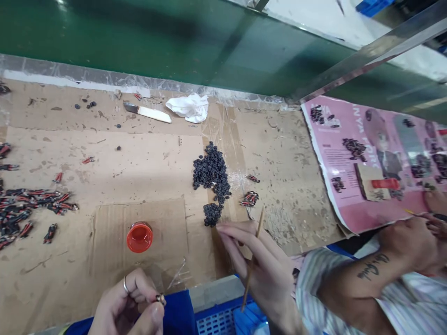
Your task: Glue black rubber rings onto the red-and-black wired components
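My left hand [127, 304], with a ring on one finger, is at the bottom edge. Its thumb and forefinger pinch a small brass-and-dark part [160, 299]. A thin wooden stick [250, 272] is held between the fingers of my right hand [263, 265]. The fingertips of that hand touch or nearly touch the lower end of a pile of small black ring-like pieces [211, 170]; I cannot tell whether they grip one. Between my hands, a small red cup [139, 237] stands on a cardboard sheet [171, 218].
Many small red-and-black parts [31, 204] lie at the left, a few more [250, 198] beyond my right hand. A white-handled knife [150, 113] and crumpled white tissue [192, 108] lie at the back. At right, a co-worker's tattooed forearm [366, 274] rests by a pink poster [363, 216].
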A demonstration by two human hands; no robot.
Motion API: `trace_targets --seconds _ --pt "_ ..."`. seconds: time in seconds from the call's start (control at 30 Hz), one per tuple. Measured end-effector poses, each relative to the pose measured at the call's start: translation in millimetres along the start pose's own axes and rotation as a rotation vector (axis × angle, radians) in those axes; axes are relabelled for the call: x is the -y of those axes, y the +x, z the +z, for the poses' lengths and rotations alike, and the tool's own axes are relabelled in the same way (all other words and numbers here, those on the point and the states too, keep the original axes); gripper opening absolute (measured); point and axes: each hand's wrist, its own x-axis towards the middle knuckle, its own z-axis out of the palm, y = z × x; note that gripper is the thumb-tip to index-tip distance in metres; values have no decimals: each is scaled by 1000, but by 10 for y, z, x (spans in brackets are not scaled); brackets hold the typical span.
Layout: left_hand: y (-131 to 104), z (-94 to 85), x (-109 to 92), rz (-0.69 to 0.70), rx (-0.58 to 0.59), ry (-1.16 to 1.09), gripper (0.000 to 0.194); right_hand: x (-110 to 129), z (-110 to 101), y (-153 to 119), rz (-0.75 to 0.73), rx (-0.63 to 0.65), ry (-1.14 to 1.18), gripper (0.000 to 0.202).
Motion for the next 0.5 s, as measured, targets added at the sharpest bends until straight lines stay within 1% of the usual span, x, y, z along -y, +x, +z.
trace_targets --seconds 0.07,0.17,0.27,0.37,0.43,0.47,0.5 --pt "24 -49 38 14 56 -9 10 21 50 -49 -33 0 -30 8" --pt "47 -95 82 20 87 -8 15 14 120 -92 -49 17 -74 9" --pt "71 -118 118 14 114 -6 16 -9 147 -99 -59 41 -100 13" --pt "115 -144 136 1 107 4 17 -37 127 -97 -70 87 -111 19" --pt "143 -162 129 -14 88 17 11 -58 101 -95 -70 106 -109 22" --pt "153 -167 122 -17 67 25 10 -66 88 -93 -66 108 -105 23" --pt "159 -168 114 -16 35 35 13 -67 76 -88 -57 107 -97 23"
